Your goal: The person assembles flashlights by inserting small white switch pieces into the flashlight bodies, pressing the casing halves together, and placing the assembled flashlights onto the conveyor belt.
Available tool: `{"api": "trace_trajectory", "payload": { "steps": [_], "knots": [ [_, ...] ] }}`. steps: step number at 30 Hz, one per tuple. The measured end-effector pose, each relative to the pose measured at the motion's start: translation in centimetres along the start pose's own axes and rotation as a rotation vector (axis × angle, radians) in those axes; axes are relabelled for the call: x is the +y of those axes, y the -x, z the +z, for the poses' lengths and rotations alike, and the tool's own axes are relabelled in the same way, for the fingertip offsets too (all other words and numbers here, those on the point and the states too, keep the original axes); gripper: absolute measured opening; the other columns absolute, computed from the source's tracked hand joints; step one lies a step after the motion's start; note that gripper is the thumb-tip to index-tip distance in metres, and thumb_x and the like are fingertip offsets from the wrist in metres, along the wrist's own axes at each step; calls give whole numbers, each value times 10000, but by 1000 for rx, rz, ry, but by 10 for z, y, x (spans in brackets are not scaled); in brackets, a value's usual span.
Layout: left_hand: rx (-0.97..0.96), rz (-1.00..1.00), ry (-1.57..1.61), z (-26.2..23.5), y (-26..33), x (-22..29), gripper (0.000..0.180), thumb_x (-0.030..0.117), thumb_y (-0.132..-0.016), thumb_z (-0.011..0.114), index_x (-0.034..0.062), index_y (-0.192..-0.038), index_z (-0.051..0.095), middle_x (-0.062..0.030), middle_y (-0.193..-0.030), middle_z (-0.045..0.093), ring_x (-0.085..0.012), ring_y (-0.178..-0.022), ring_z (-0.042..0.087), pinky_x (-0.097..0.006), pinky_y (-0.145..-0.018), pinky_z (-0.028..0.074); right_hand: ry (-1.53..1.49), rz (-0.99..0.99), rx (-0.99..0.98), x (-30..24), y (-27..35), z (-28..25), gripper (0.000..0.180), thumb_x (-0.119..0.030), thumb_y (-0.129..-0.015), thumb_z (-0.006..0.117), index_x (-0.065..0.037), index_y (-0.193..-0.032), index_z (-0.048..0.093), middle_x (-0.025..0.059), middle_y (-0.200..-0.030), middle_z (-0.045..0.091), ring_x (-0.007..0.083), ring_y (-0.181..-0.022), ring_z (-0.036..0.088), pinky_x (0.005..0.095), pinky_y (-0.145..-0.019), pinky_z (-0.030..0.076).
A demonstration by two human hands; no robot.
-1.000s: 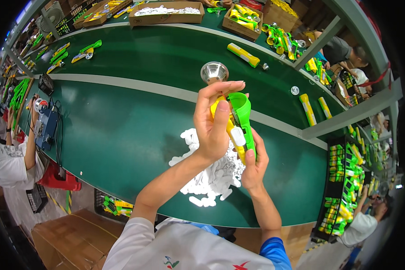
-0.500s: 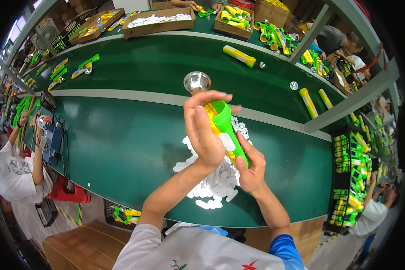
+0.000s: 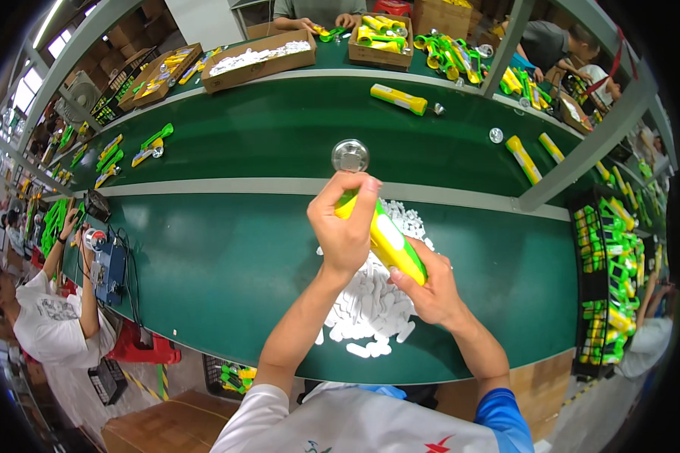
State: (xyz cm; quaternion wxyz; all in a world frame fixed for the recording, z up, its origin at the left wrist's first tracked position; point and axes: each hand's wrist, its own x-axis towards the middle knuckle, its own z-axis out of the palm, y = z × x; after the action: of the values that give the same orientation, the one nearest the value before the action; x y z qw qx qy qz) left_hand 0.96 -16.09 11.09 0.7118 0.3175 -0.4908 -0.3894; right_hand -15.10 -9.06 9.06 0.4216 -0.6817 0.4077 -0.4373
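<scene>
Both hands hold a yellow-and-green flashlight body [image 3: 408, 260] above the bench. My left hand [image 3: 344, 230] is closed around its far, wide end and hides most of it. Around the near end, my right hand [image 3: 434, 293] is wrapped, thumb on the side. A white oval piece [image 3: 389, 234] shows on the body between the hands. Just beyond my left fingers is a round silver reflector [image 3: 350, 157]; whether it is joined to the flashlight is hidden. Beneath the hands, a pile of white oval pieces [image 3: 374, 306] lies on the green bench [image 3: 219, 272].
Past a pale rail [image 3: 242, 186] runs a green conveyor [image 3: 257, 121] with scattered flashlights [image 3: 399, 99]. A black crate of flashlight parts [image 3: 608, 287] stands at right. At left is a blue device [image 3: 112, 272] beside a co-worker [image 3: 60, 306]. Cardboard boxes [image 3: 261, 66] line the far side.
The flashlight has turned, so its green open mouth no longer shows. My left hand has closed from spread fingers around that end. The reflector has shifted slightly right and nearer.
</scene>
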Motion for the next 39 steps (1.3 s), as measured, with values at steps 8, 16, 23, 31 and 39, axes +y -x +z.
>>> {"api": "trace_trajectory", "payload": {
  "steps": [8, 16, 23, 31, 39],
  "knots": [
    [-118, -146, -54, 1, -12, -12, 260, 252, -1032, 554, 12, -1122, 594, -105, -944, 687, -133, -797, 639, -277, -707, 525, -28, 241, 44, 6, 2, 0, 365, -214, -995, 572, 22, -1267, 513, 103, -1034, 684, 173, -865, 704, 282, -677, 563],
    [-244, -388, 328, 38, 17, -18, 517, 270, -1063, 451, 129, -1484, 186, -259, -1166, 606, -302, -923, 698, -412, -824, 592, -524, 198, 180, 36, -6, -10, 342, -313, -1028, 540, 7, -1078, 651, 68, -890, 675, 162, -677, 627, 320, -629, 522],
    [-48, -536, 717, 8, -1, -27, 363, 353, -1065, 405, 48, -1260, 434, -140, -1031, 592, -206, -762, 582, -331, -641, 519, 641, 348, 58, 24, -9, -112, 200, -217, -869, 685, -38, -934, 745, 128, -835, 738, 286, -753, 710, 362, -696, 540],
    [-53, -534, 709, 1, -11, -21, 342, 296, -1033, 504, 31, -1219, 394, -135, -981, 557, -173, -751, 551, -281, -634, 500, 699, 408, -178, 84, 33, -105, 182, -46, -765, 770, -11, -928, 696, 122, -804, 717, 268, -746, 698, 350, -700, 546],
    [-116, -562, 724, 3, -10, -19, 292, 268, -1036, 492, 57, -1213, 394, -139, -976, 567, -183, -763, 568, -288, -630, 514, 499, 297, -56, 60, 28, -101, 208, -33, -813, 752, -16, -1020, 749, 105, -810, 706, 188, -712, 671, 288, -661, 531]
  ]
}}
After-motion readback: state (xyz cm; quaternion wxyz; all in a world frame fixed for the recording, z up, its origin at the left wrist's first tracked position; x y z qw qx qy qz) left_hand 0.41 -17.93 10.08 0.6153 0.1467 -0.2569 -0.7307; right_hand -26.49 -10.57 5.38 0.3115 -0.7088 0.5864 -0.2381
